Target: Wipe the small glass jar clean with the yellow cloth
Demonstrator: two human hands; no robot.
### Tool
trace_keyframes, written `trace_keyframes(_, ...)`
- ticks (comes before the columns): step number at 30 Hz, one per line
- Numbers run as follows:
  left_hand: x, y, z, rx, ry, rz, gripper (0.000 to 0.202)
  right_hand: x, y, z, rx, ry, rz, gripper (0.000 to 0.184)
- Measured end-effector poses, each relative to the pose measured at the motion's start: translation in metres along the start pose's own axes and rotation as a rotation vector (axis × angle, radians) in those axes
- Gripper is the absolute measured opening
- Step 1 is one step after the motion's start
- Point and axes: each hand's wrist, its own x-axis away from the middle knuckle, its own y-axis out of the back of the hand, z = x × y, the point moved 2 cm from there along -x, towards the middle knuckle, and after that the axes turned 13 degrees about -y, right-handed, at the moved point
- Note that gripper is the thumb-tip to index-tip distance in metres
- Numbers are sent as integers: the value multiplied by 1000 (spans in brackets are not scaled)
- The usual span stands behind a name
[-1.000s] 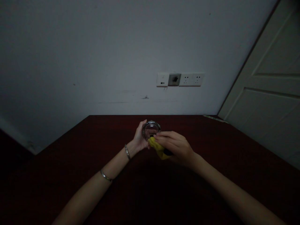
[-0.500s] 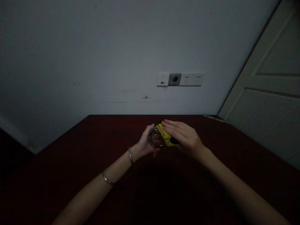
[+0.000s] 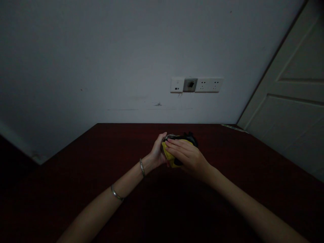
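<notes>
My left hand [image 3: 158, 152] is closed around a clear, round glass vessel [image 3: 172, 136], perhaps a jar or cup. Only its shiny rim and part of its side show. Pressed over the glass is a yellow and black cloth [image 3: 169, 157], with my right hand [image 3: 188, 153] on top of it, its fingers laid together along the cloth. Dark folds stick out beyond the knuckles, at the far side. Both hands are held close together above the table; most of the glass is hidden by cloth and fingers.
A dark red table [image 3: 121, 141] stretches under both arms to a pale wall [image 3: 126, 60]. Sockets and a switch panel [image 3: 209, 85] sit on the wall. A panelled door [image 3: 293, 101] stands at the right, with a thin printed strip [image 3: 234, 128] at the table's back right edge.
My right hand has slid the cloth left and slightly towards me across the glass, covering the opening that showed before. My left hand keeps its hold in nearly the same place.
</notes>
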Motion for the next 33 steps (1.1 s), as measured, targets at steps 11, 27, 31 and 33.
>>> trace_keyframes(11, -1, 3, -14, 71, -92, -74, 48, -7, 12, 10, -26, 95, 80, 29)
trace_keyframes(27, 2, 13, -9, -68, 11, 79, 69, -12, 57, -2, 58, -81, 210, 42)
trace_keyframes(31, 4, 8, -3, -51, 2, 114, 62, -13, 57, -3, 149, -29, 30, 36)
trace_keyframes(33, 4, 4, 2, -33, 12, 129, 60, -13, 51, 0, 170, 20, -5, 34)
